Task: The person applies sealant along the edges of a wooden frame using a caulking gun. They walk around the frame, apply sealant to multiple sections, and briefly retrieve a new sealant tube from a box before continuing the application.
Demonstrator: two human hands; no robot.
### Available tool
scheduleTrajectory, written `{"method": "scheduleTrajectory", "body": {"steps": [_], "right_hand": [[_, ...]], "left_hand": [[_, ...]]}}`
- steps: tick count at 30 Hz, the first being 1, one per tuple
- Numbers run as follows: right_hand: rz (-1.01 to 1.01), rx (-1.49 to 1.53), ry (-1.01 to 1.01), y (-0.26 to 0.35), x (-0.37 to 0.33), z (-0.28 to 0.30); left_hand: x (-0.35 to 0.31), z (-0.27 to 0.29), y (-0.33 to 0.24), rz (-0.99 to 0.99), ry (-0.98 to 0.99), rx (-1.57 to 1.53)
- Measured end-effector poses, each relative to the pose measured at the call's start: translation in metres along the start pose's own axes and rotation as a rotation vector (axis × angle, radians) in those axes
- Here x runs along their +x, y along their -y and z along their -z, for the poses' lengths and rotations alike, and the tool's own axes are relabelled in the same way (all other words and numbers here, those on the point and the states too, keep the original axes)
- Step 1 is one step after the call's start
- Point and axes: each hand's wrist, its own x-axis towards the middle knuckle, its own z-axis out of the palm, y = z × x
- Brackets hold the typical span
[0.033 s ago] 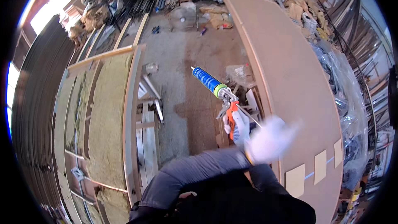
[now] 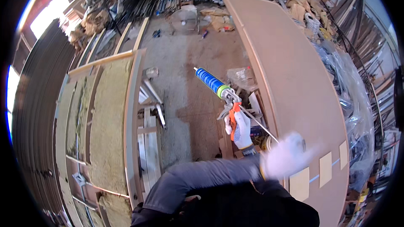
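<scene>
A caulking gun (image 2: 231,96) with a blue cartridge (image 2: 207,79) is held out before me, its white nozzle pointing up and to the left. My right hand (image 2: 241,129), in a white knit glove, is closed round the gun's orange handle (image 2: 232,122). From the left, my grey-sleeved left arm crosses in front of my body and over the right forearm. My left hand (image 2: 286,157), also gloved in white, is at the rear end of the gun's thin metal rod (image 2: 261,127). Motion smears its fingers, and the rod's end is hidden there.
At left lies a framed panel with yellowish insulation (image 2: 110,105). A long brown board (image 2: 290,71) runs along the right, with small tan rectangular pieces (image 2: 299,183) near its close end. Metal profiles and a clear plastic bag (image 2: 242,78) lie on the floor (image 2: 176,88) between them.
My left hand has moved down and to the right, away from the handle. More of the rod and of my right wrist shows. The gun has stayed nearly in place.
</scene>
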Motion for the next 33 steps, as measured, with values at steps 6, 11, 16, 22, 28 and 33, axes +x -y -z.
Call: {"method": "scheduleTrajectory", "body": {"steps": [6, 11, 16, 22, 28, 33], "right_hand": [[-0.102, -0.409, -0.11, 0.115, -0.004, 0.086], [0.8, -1.567, 0.239, 0.202, 0.024, 0.06], [0.684, -2.001, 0.401, 0.243, 0.011, 0.074], [0.53, -1.803, 0.194, 0.224, -0.056, 0.149], [0.465, -1.81, 0.148, 0.164, -0.125, 0.209], [0.351, -1.775, -0.107, 0.13, -0.148, 0.236]], "left_hand": [[0.062, 0.03, 0.007, -0.087, -0.078, -0.299], [0.068, 0.052, 0.236, 0.761, -0.689, -1.07], [0.056, 0.002, 0.261, 0.854, -0.609, -1.556], [0.026, -0.023, 0.242, 0.99, -0.109, -1.084], [-0.062, -0.13, 0.237, 1.229, -0.062, -1.358], [-0.07, -0.161, 0.175, 1.068, 0.229, -0.571]]}}
